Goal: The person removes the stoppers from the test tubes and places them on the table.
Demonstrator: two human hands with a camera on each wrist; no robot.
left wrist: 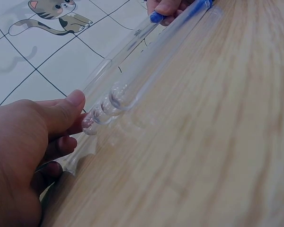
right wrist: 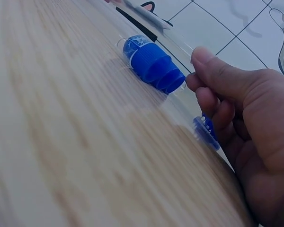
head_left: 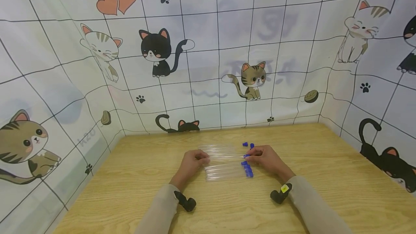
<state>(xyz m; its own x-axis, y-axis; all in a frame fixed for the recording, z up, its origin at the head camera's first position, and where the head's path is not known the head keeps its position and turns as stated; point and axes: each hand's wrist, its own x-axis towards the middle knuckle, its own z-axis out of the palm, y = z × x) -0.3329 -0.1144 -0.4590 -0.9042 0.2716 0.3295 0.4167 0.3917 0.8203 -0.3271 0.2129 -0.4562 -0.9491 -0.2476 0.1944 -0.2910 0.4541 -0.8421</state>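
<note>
I've got the wide worktop [head_left: 136,190] in front of me, and here's my first worry: it's flat, the things lying on it are round, and one nudge from a wrist could set them rolling. Now the hands, well apart, one at each end of the work: the left hand [head_left: 194,161] pinches one end with thumb and fingers, while the right hand [head_left: 264,157] pinches the other, blue end. If those two pull out of line, I'd expect the cap to pop off, or the slick wall to slide from the fingertips. Between them lie the clear tubes [head_left: 227,173], side by side in a nearer row and a farther row, see-through with rounded left ends. The held tube [left wrist: 132,43] runs from hand to hand, slim and straight, so faint in outline that a misjudged pinch looks easy; too hard a squeeze could flex it. Smallest of all, the blue caps [right wrist: 151,64]: bright, stepped, ribbed, bunched at the nearer row's right ends. Two other caps [head_left: 245,144] sit just past the right hand; whether they're loose I can't tell, but a stray knuckle could flick them away.
</note>
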